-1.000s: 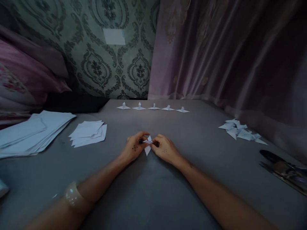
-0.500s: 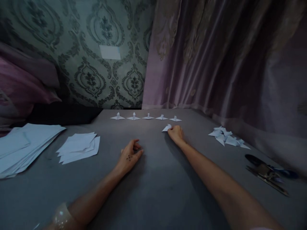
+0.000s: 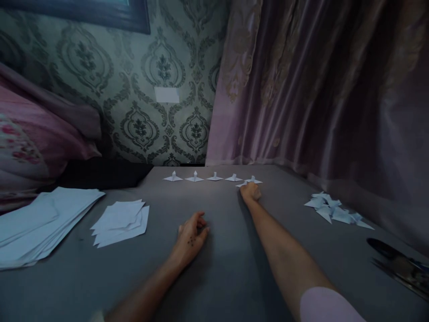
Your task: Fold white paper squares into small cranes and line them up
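Observation:
My right hand (image 3: 250, 192) reaches far forward, its fingers pinched on a white folded paper bird (image 3: 241, 184) that is mostly hidden by the hand. Just beyond it, at the right end of a row of several such birds, lies another paper bird (image 3: 254, 180); whether the two touch I cannot tell. In the middle of that row stands a paper bird (image 3: 214, 177) with its wings spread. My left hand (image 3: 191, 235) rests on the grey surface (image 3: 224, 268), loosely curled, thumb apart from the fingers, holding nothing.
On the left lie a small stack of paper squares (image 3: 120, 222) and a larger paper stack (image 3: 63, 223). A pile of folded papers (image 3: 335, 209) sits right. Dark tools (image 3: 398, 264), partly cut off, lie nearer. A curtain (image 3: 301, 89) and patterned wall (image 3: 134, 80) bound the back.
My right hand has carried the paper bird forward and slightly right, up to the row's right end. My left hand keeps its loose pose. The view has tilted up a little.

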The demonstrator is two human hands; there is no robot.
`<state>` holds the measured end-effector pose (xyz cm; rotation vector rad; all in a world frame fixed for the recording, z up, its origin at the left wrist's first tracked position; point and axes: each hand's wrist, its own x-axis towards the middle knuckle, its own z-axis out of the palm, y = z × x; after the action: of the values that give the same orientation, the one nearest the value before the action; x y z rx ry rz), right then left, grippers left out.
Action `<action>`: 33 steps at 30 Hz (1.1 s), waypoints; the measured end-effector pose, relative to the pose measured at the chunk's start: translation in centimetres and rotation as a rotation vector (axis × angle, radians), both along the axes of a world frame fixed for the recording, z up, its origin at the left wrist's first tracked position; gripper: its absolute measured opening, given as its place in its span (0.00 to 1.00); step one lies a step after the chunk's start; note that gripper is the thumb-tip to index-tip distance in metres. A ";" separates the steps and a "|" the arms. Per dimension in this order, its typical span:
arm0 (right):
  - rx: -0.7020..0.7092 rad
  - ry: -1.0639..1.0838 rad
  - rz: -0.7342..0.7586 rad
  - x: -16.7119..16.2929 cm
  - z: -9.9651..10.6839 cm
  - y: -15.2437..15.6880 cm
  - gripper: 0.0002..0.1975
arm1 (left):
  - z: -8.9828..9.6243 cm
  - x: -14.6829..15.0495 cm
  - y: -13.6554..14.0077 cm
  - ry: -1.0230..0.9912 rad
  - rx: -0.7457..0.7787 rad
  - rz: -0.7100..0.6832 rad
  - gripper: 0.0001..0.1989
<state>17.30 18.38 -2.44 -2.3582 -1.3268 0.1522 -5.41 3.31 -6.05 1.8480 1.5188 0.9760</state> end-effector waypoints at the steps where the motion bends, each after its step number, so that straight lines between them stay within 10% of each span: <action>1: -0.010 0.009 -0.010 -0.1 0.0 0.2 0.16 | -0.1 0.0 0.0 0.002 0.001 0.002 0.19; 9: -0.027 0.075 0.059 0.3 -0.1 -1.3 0.14 | -0.6 -0.3 0.4 -0.023 0.025 -0.036 0.20; 22: 0.163 -0.026 0.622 -1.0 -1.5 -14.8 0.12 | 0.9 -0.9 -1.3 0.570 0.156 0.153 0.16; 33: 0.249 -0.082 0.769 -0.5 -2.7 -14.6 0.15 | 2.1 0.7 -2.0 0.756 0.192 0.183 0.14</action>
<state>16.81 3.78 -5.19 -1.5663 -2.0919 0.1042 -4.69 1.35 -3.96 2.4107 2.1074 0.5159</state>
